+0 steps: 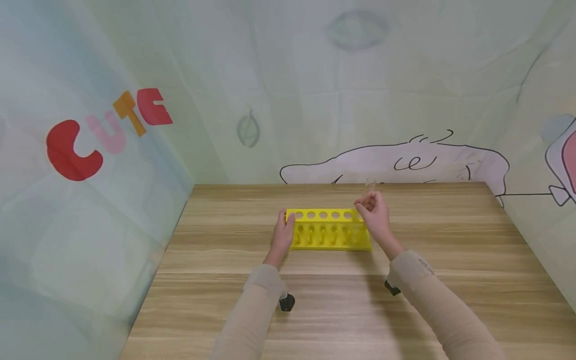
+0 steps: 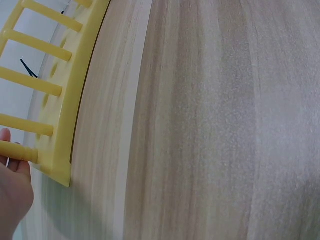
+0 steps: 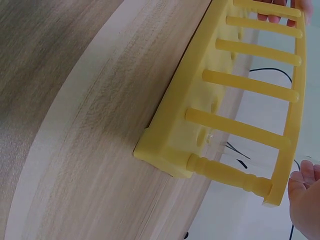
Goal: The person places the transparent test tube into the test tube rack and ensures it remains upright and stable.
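Observation:
A yellow test tube rack stands on the table, with a row of round holes along its top. My left hand grips the rack's left end, thumb at the front; the left wrist view shows its fingers behind the end post. Above the right end, my right hand pinches a clear test tube whose upper part sticks up past the fingers. The tube's lower part shows faintly behind the rack's posts in the right wrist view, near the base. How deep it sits is hard to tell.
The wood-grain table reaches back to a printed cloth backdrop. Another cloth wall with coloured letters rises along the left side. Dark wrist devices show below both sleeves.

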Motion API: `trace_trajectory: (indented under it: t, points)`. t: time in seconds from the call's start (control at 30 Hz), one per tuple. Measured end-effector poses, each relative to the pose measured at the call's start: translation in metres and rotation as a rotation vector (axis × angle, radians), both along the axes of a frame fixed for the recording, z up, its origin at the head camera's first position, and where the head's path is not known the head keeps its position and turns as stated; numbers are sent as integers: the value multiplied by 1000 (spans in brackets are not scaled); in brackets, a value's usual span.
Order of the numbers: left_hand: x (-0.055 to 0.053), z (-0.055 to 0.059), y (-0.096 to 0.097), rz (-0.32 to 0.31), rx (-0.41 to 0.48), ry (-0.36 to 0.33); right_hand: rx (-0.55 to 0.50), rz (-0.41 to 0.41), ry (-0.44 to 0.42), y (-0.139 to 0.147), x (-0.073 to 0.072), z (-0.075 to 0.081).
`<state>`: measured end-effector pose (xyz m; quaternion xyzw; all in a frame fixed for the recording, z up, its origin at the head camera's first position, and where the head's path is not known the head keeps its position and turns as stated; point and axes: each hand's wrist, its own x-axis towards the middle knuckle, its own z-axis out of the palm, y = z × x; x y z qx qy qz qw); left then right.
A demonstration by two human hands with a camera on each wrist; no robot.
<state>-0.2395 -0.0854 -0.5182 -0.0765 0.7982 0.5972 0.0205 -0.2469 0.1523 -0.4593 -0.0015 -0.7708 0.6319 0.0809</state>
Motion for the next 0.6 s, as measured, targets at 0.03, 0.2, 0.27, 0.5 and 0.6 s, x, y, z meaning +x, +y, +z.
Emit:
trace_trajectory:
  t: [0.03,0.2,0.27,0.5,0.6]
  points:
    - [0,0,0,0,1,0,-5,0,4,0,0,0]
    - [1,1,0,6,-1,-3,-21,5,11,0,1,-1]
    - [1,2,0,9,-3,-8,-21,3,12,0,1,-1]
    - [0,2,0,6,5,-16,-9,-17,3,-1,0,-4]
    - [0,1,0,5,8,-21,-3,-21,-1,-1,-1,-5]
